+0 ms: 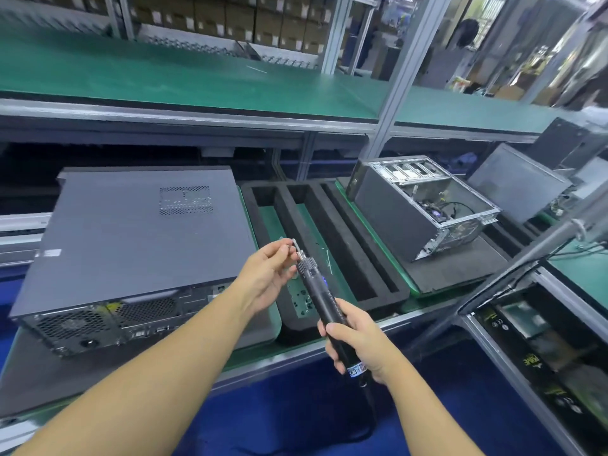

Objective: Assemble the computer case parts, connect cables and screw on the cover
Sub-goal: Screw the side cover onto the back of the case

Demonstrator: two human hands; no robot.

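Observation:
A closed grey computer case (131, 245) lies on its side at the left of the conveyor, its cover on top and its rear ports facing me. My right hand (358, 340) grips a black electric screwdriver (320, 297) that points up and away. My left hand (268, 274) pinches a small screw (290, 249) at the screwdriver's bit tip, just right of the case. A second case (424, 205), open with cables showing inside, stands tilted on a foam pad to the right.
A black foam tray (296, 205) with long slots lies between the two cases. A green-topped shelf (197, 80) runs above the conveyor, held by metal posts. More case panels (519, 179) lean at the far right. A box with printed packaging (539, 340) sits at the lower right.

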